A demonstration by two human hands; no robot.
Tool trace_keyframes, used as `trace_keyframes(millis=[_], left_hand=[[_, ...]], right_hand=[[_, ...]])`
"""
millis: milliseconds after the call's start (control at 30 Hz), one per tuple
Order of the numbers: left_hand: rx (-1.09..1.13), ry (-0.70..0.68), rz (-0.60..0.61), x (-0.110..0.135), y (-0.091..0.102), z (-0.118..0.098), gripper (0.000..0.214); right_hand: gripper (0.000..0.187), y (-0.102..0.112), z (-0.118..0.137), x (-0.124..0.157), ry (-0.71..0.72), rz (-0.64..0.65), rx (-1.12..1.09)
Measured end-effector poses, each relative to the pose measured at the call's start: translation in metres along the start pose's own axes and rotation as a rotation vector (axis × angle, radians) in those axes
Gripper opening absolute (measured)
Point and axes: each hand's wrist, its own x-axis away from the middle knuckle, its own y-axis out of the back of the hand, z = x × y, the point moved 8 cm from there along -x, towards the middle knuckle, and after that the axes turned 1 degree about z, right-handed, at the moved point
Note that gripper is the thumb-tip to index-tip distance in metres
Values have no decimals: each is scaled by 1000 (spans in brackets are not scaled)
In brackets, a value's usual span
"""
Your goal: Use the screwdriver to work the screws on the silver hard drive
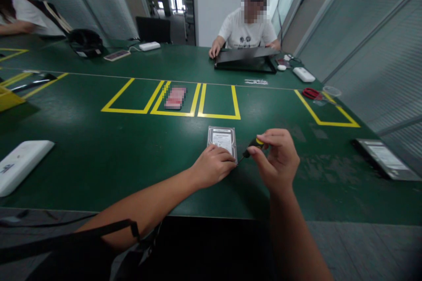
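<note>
A silver hard drive with a white label lies flat on the green table, just in front of me. My left hand rests on its near edge with the fingers curled over it, holding it down. My right hand pinches a small screwdriver with a black and yellow handle. The screwdriver's tip points down and left at the drive's near right corner.
Yellow tape boxes mark the table beyond the drive; one holds a pink item. A white device lies at the left, a flat grey device at the right. A person sits opposite with a dark laptop.
</note>
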Motion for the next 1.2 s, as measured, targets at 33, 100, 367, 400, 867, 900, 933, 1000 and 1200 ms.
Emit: trace_keyframes(millis=[33, 100, 367, 400, 867, 900, 933, 1000, 1200], left_hand=[[-2, 0, -2, 0, 0, 0, 20], [0, -1, -3, 0, 0, 0, 19], [23, -5, -18, 0, 2, -1, 17], [21, -5, -20, 0, 3, -1, 17], [21, 8, 8, 0, -1, 1, 18], [20, 10, 9, 0, -1, 1, 18], [18, 9, 10, 0, -1, 1, 18], [14, 7, 10, 0, 0, 1, 18], [19, 4, 10, 1, -2, 2, 17]], right_hand=[[18, 0, 0, 0, 3, -6, 7], [14, 0, 1, -1, 4, 1, -1], [21, -5, 3, 0, -5, 82, -119], [22, -4, 3, 0, 3, 69, -107], [22, -4, 5, -1, 2, 97, -25], [23, -3, 4, 0, -5, 83, -17], [24, -3, 3, 0, -13, 72, -9], [24, -3, 1, 1, -29, 66, 7], [29, -3, 0, 3, -25, 64, -3]])
